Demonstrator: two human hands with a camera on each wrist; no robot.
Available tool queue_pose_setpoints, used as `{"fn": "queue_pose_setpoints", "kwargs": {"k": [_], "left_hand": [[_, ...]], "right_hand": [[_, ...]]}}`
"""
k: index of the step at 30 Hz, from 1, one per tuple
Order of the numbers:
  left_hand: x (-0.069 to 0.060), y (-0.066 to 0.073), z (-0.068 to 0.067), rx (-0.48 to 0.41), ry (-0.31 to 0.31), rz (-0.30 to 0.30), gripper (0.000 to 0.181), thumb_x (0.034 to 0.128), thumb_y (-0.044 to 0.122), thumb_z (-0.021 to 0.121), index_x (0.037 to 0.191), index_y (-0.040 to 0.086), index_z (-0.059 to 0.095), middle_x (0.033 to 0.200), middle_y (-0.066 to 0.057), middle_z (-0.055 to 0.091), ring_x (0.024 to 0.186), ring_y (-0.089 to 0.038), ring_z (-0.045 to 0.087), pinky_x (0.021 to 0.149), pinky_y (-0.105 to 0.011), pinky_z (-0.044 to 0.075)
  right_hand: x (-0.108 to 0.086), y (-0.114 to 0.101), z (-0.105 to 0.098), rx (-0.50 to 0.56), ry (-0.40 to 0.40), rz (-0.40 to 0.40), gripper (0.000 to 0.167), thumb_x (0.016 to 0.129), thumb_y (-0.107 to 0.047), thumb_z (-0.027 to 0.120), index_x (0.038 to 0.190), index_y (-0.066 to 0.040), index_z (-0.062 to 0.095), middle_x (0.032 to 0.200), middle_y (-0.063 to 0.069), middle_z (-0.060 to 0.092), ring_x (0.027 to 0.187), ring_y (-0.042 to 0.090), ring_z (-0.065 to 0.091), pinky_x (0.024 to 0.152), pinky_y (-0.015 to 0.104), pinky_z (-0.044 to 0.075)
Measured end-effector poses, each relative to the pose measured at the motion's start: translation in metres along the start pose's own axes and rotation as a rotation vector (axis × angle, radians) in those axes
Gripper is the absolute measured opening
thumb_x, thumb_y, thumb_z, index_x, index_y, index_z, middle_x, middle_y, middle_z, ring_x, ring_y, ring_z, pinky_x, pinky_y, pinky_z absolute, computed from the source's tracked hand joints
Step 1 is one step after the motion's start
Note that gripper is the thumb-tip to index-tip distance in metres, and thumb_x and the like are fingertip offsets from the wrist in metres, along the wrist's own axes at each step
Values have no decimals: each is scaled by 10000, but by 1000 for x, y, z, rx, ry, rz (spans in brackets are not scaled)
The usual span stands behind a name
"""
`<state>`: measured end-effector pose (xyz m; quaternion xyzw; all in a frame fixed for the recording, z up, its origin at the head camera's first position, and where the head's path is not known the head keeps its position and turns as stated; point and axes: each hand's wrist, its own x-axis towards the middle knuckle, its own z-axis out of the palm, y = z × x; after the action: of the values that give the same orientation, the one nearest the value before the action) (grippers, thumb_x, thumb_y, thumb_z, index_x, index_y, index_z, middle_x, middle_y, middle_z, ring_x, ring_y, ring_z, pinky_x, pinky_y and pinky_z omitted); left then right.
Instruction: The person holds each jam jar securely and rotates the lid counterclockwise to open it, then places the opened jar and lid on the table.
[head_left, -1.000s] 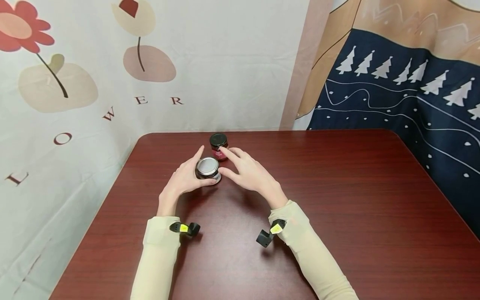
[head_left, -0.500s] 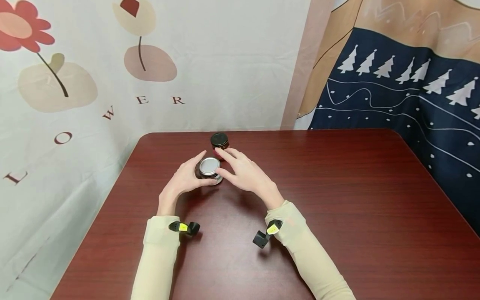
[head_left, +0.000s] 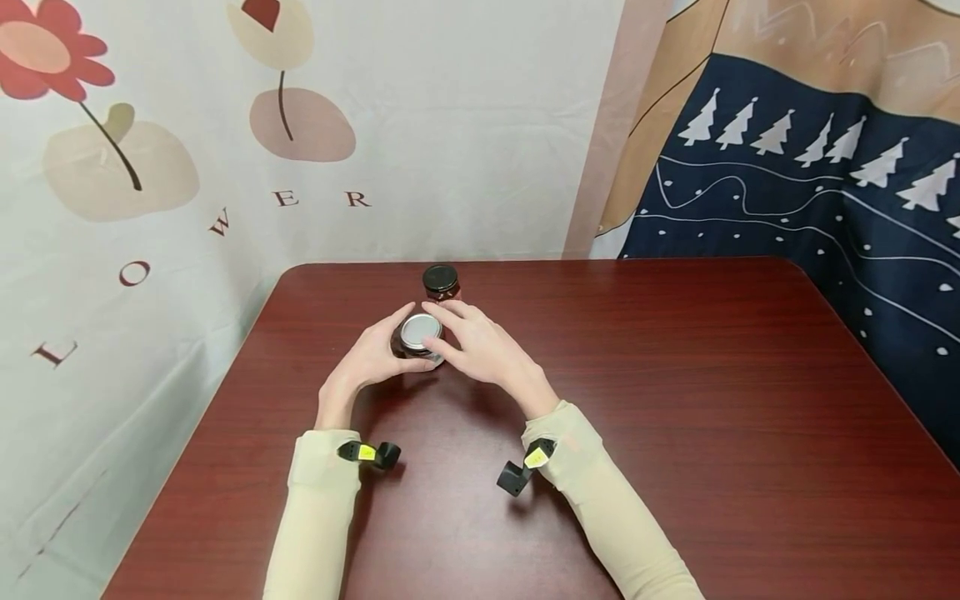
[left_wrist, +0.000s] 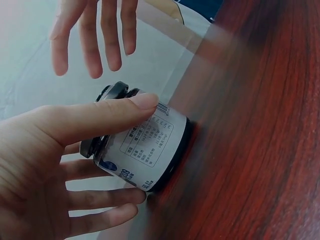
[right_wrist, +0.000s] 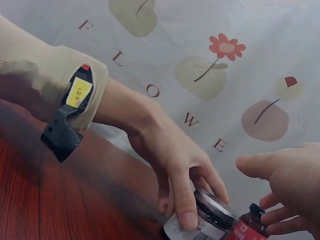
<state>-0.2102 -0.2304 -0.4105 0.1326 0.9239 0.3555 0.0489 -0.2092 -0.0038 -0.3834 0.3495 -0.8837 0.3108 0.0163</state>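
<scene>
Status: grip looks done, lid work looks barely started. Left hand point(head_left: 367, 350) is holding the silver-topped jar point(left_wrist: 162, 145) around its body, thumb lying across the white printed label point(left_wrist: 142, 150), other fingers sitting on the far side. Jar is standing upright on the tabletop point(head_left: 675, 375), near the far edge, with its lid point(head_left: 418, 328) sitting in place.

Right hand point(head_left: 483, 346) isn't gripping anything. It's hovering by the lid, fingers extended, thumb tip overlapping the rim in the head view. Left wrist view is showing a gap between those fingertips and the lid, so I'm calling it no contact. The 2 hands are staying apart, fingertips just beside each other.

Jar 2, the dark-lidded jar point(head_left: 440, 279), is standing just behind jar 1, red label point(right_wrist: 245, 232) facing the right wrist camera, its lid also on. Right fingers are overlapping it in that view; can't tell if they're touching it.

Remaining, my judgement: right hand isn't yet closing on anything, and 0 of 2 jars are showing a lid off. Whether either lid is seated tight, can't tell.
</scene>
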Motion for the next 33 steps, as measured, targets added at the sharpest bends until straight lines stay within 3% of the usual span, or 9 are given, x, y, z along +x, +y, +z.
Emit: {"fn": "queue_pose_setpoints", "kwargs": {"k": [8, 19, 33], "left_hand": [[-2, 0, -1, -9, -12, -8, 1096, 766, 361, 891, 1598, 68, 241, 1439, -191, 516, 1172, -304, 575, 1003, -505, 448], [0, -1, 1, -79, -43, 35, 1079, 769, 277, 900, 1587, 30, 242, 1243, -191, 661, 1036, -272, 667, 938, -488, 503], [1, -3, 3, -112, -57, 45, 1075, 760, 232, 907, 1581, 14, 249, 1179, -175, 683, 970, -257, 667, 893, -463, 522]], "right_hand": [[1, 1, 4, -6, -32, 6, 528, 1043, -406, 543, 1506, -158, 486, 1520, 134, 442, 1377, 293, 440, 1086, 456, 410], [5, 4, 13, -32, -42, 5, 479, 1042, -387, 550, 1452, -138, 552, 1464, 161, 489, 1314, 303, 499, 1042, 466, 449], [7, 10, 20, -48, -42, -5, 420, 1049, -372, 539, 1417, -176, 585, 1376, 112, 541, 1203, 253, 562, 962, 430, 500]]}}
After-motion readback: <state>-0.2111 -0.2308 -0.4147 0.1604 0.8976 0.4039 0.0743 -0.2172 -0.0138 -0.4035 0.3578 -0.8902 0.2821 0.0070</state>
